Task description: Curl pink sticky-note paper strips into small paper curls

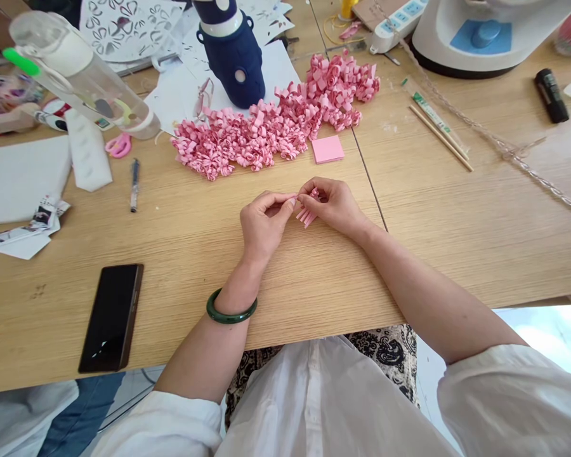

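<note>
A small pink paper piece (306, 217), cut into strips, is between my two hands above the wooden table. My left hand (265, 222), with a green bangle at its wrist, pinches one end of a strip with thumb and forefinger. My right hand (332, 202) is closed round the upper part of the piece, and loose strips hang below its fingers. The fingertips of both hands nearly touch. Just beyond them lies a stack of pink paper squares (328, 149). A long heap of curled pink paper pieces (266, 130) stretches behind it.
A dark blue bottle (235, 66) stands behind the heap. To the left are a clear bottle (105, 95), pink scissors (118, 145), a pen (134, 185) and a phone (111, 317). Wooden sticks (441, 138), a black marker (551, 96) and a white machine (485, 38) are at right.
</note>
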### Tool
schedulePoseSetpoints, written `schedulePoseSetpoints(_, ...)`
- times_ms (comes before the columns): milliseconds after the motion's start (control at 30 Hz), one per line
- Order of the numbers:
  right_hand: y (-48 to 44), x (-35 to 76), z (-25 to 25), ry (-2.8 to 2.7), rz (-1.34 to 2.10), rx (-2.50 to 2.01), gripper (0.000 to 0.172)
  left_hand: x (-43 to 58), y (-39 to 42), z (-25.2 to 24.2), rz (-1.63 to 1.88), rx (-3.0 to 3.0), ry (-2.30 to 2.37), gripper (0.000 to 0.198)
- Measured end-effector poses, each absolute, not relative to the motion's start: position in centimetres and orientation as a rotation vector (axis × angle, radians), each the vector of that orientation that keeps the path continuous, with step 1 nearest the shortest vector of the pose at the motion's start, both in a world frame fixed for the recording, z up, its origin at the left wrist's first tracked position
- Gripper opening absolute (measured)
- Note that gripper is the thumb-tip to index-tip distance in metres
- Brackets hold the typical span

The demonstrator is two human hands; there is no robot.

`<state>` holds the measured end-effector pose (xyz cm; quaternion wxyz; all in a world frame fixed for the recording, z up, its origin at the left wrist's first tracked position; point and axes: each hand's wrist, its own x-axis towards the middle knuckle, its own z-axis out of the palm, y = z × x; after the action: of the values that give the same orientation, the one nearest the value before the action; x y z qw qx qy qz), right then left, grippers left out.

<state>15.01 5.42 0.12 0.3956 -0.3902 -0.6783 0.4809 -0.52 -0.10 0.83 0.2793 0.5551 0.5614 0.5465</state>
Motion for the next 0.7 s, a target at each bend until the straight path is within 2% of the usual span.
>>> schedulePoseSetpoints(700, 4.95, 14.94, 0.67, -1.651, 1.297, -0.986, 0.014, -0.73, 0.05, 0.58, 1.508, 1.489, 1.457, 0.008)
